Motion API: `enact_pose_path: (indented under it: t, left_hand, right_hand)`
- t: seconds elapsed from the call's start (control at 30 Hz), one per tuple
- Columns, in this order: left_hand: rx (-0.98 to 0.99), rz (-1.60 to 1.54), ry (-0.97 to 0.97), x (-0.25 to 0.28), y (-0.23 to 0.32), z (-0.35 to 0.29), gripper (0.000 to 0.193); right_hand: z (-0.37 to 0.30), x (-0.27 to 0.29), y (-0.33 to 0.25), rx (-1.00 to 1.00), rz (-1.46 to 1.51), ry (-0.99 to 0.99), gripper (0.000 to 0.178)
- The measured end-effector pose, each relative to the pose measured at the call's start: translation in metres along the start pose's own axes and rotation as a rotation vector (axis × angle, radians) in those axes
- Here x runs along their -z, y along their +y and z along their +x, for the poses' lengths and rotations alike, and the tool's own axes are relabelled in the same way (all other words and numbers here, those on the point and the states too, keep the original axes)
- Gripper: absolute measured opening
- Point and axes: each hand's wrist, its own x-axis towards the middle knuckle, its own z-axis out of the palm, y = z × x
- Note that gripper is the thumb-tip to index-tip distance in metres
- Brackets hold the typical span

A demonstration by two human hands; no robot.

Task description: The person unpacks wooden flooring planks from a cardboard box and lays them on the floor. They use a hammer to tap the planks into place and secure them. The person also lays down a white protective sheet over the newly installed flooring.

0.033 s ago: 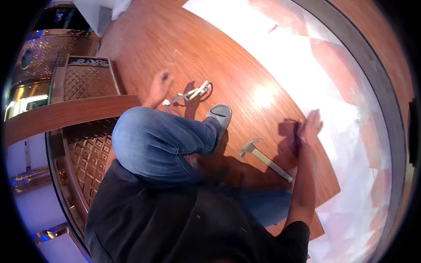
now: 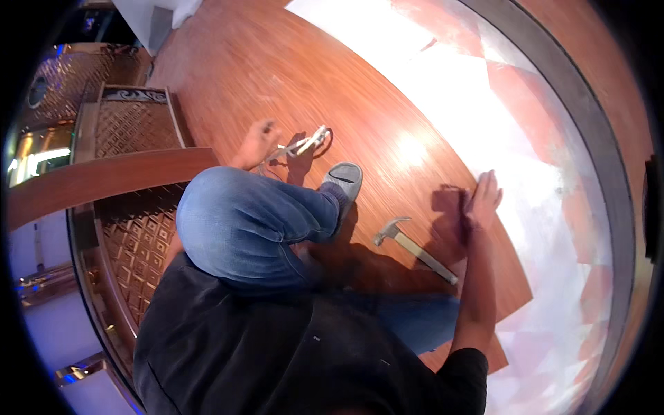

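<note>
My right hand [image 2: 484,200] lies with its fingers stretched out at the edge of the wood-look floor planks [image 2: 387,131], beside the pale floor. A claw hammer [image 2: 418,254] with a light handle and metal head rests on the planks to its left. My left hand [image 2: 261,144] is beyond my bent knee, its fingers curled; a small dark spot shows in it, too blurred to name. Close to that hand is a pale, narrow item with whitish arms [image 2: 304,143], its kind unclear. Part of it is hidden behind the hand.
A loose wood-look plank [image 2: 114,183] juts out at the left, above brown patterned panels [image 2: 135,249]. My grey shoe [image 2: 344,178] stands on the planks between my hands. A dark curved border [image 2: 600,138] edges the whitish and reddish floor [image 2: 539,207] at the right.
My left hand has shifted slightly right and nearer me, closer to the pale item. My right hand has moved slightly left, its fingers showing more apart. The hammer stays on the planks.
</note>
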Motion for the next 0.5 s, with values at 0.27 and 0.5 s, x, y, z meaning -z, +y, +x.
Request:
enact_pose_path:
  t: [0.27,0.5]
  left_hand:
    - [0.181,-0.177,-0.062,0.047,-0.003,0.012,0.05]
    - [0.61,-0.724,0.647,0.09,-0.229,-0.102,0.031]
  right_hand:
    - [-0.123,0.011,-0.114,0.219,0.247,-0.451,0.06]
    - [-0.104,0.055,-0.083,-0.1,-0.022,-0.715,0.046]
